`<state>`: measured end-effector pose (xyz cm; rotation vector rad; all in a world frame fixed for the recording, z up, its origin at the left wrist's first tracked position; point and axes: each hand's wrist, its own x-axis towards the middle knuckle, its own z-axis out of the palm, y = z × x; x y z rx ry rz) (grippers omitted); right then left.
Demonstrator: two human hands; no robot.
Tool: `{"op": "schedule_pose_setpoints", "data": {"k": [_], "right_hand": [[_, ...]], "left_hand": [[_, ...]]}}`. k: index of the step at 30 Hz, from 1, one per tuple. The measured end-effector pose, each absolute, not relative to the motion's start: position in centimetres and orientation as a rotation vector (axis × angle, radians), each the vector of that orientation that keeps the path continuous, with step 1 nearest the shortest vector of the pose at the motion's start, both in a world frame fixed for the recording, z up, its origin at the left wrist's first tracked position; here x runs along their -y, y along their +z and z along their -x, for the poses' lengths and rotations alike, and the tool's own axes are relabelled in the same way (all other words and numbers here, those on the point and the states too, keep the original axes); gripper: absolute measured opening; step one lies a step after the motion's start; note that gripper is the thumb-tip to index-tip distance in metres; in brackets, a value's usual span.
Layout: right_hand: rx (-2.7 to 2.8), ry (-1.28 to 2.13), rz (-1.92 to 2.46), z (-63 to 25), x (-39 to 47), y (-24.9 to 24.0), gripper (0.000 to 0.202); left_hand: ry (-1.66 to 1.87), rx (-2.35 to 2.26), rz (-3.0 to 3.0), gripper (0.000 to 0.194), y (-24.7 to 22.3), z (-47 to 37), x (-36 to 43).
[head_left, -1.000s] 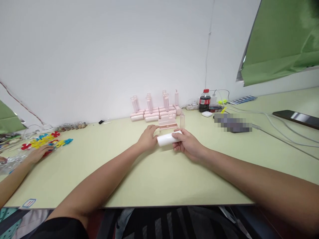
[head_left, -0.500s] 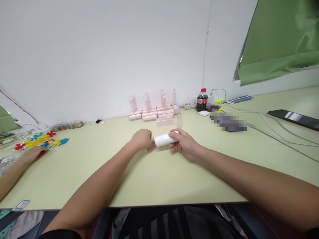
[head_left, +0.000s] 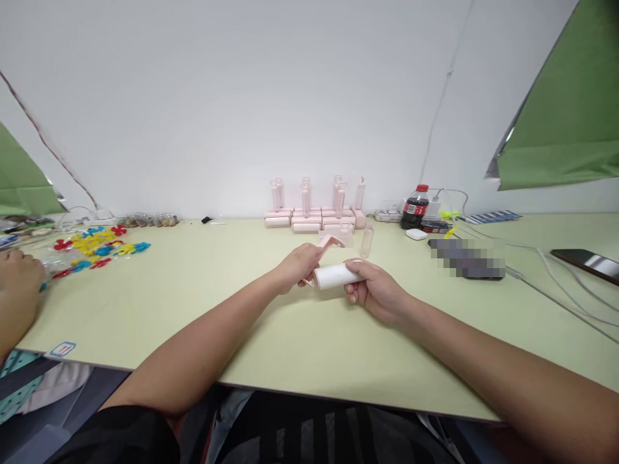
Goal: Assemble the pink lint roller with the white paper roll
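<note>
Pulled back from the flowers [head_left: 91, 243] since the earlier frame is a co-worker's hand [head_left: 19, 283], well left of the grip; the case [head_left: 330, 242], then on the table [head_left: 261, 335], is now lifted, the left hand [head_left: 300, 264] closed round its near part, tilted perhaps to bring it near the roll [head_left: 333, 276]; the roll lies just right of that grip, pinched by the right hand [head_left: 380, 287], thumb above, fingers below, probably to leave its left end free; beyond stands a clear tube [head_left: 367, 241], the bottle [head_left: 416, 207] farther right.
</note>
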<state>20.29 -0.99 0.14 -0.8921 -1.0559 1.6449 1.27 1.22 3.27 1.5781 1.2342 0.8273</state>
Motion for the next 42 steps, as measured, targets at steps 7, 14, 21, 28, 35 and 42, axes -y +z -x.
{"op": "schedule_pose_setpoints", "data": {"k": [7, 14, 21, 28, 35, 42], "right_hand": [[1.164, 1.656, 0.924, -20.5, 1.0, 0.0, 0.018], [1.217, 1.658, 0.871, -20.6, 1.3, 0.5, 0.030], [0.998, 1.877, 0.546, -20.5, 1.6, 1.2, 0.033], [1.078, 2.016, 0.335, -20.1, 2.9, 1.0, 0.047], [1.277, 2.004, 0.458, -20.2, 2.2, 0.1, 0.047], [1.246, 2.070, 0.421, -19.5, 3.3, 0.8, 0.057]], "left_hand": [[0.782, -1.187, -1.531, 0.029, 2.8, -2.5, 0.0], [0.851, -1.062, -1.531, 0.034, 2.2, -3.0, 0.1], [1.176, -0.917, -1.749, 0.041, 2.0, -3.0, 0.8], [1.245, -0.833, -2.205, 0.038, 1.5, -3.3, 1.9], [1.310, -0.741, -2.394, 0.048, 1.3, -2.3, 0.6], [1.310, -0.609, -2.053, 0.038, 2.1, -3.1, 2.4]]}}
